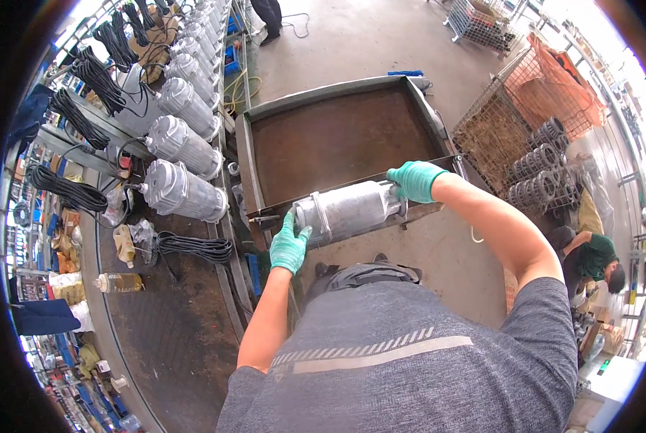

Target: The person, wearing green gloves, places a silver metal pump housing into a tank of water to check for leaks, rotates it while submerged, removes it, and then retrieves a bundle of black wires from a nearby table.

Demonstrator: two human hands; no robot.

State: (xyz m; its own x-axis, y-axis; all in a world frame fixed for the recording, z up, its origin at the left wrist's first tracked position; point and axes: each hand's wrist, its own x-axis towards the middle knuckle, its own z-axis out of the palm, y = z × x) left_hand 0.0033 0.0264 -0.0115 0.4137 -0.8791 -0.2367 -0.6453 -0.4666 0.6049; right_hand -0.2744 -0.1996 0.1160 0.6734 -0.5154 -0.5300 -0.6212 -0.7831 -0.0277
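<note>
A grey cylindrical pump motor [352,209] lies on its side along the near rim of a shallow metal tray [341,119] with a brown bottom. My left hand [289,247], in a green glove, grips the wider left end, its thumb toward me. At the narrower right end, my gloved right hand [415,180] is closed around the end, with its fingertips partly hidden. Whether the motor's weight rests on the rim or in my hands I cannot tell.
Several similar grey motors [186,191] with coiled black cables [67,189] line the bench at left. A bottle of yellow liquid [119,283] lies nearer. Wire cages [496,115] and black ring-shaped parts [536,187] stand at right. A person [594,252] is at far right; another person's leg [269,18] shows at top.
</note>
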